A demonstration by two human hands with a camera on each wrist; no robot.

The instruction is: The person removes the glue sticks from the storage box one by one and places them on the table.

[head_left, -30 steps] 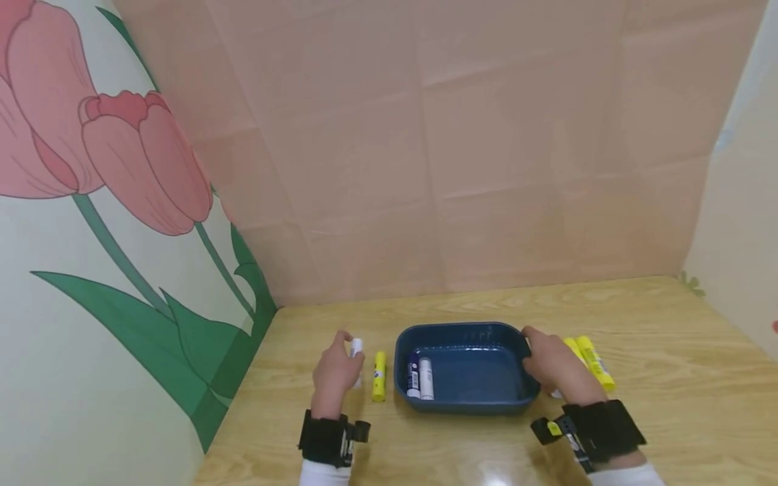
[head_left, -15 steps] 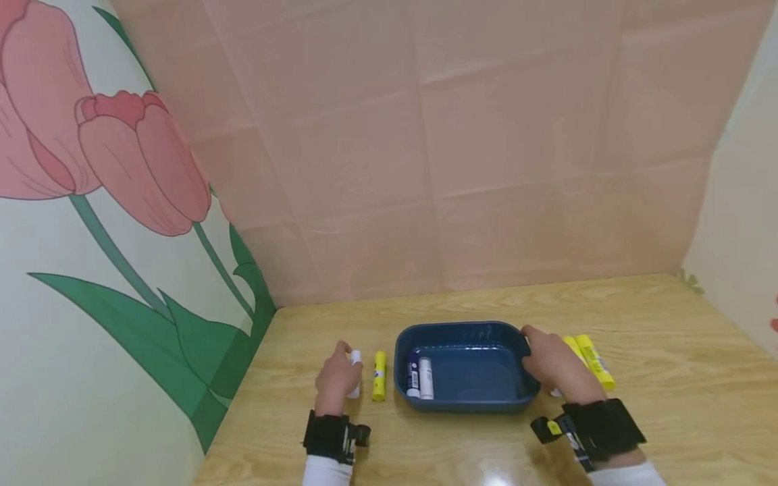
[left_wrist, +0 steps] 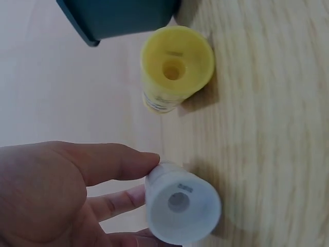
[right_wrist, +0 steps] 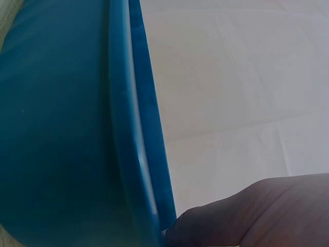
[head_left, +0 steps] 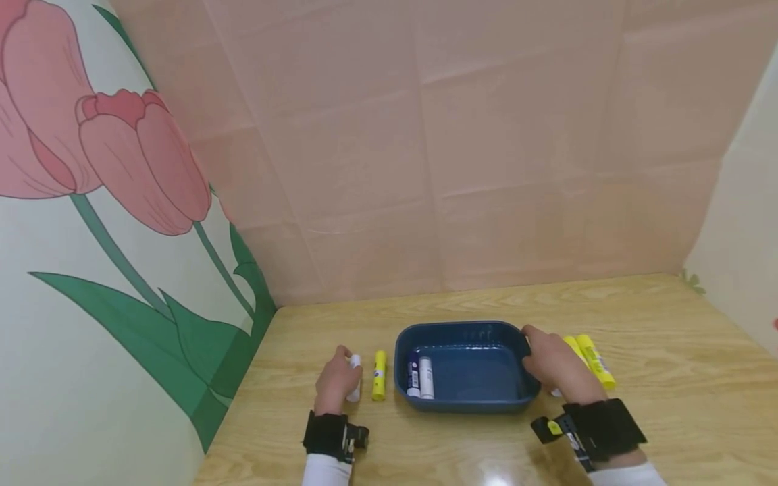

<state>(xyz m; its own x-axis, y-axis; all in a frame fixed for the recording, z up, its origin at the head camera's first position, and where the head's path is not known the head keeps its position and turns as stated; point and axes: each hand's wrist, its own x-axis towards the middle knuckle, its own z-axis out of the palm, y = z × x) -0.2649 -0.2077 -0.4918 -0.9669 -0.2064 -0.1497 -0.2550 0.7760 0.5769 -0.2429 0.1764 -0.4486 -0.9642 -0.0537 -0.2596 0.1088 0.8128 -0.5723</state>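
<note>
My left hand (head_left: 336, 379) pinches a white glue stick (head_left: 355, 385) that lies on the table, thumb on one side and fingers on the other. To its right lies a yellow glue stick (head_left: 379, 375), roughly parallel; the left wrist view shows its hollow yellow end (left_wrist: 177, 64) up close. Beyond it stands a dark blue rectangular dish (head_left: 471, 407). Inside, at its left end, rest a purple-labelled stick (head_left: 413, 378) and a white stick (head_left: 426, 379) side by side. My right hand (head_left: 560, 368) grips the dish's right rim, with the thumb at the edge (right_wrist: 231, 218) in the right wrist view.
Two yellow glue sticks (head_left: 592, 361) lie to the right of the dish, partly behind my right hand. A small white end (head_left: 556, 392) shows under that hand. A pinkish sheet (head_left: 425, 169) covers the wall behind the wooden table (head_left: 425, 445).
My left hand has drawn the white glue stick a little toward me, so it lies more level with the yellow one. My right hand and the dish have stayed put.
</note>
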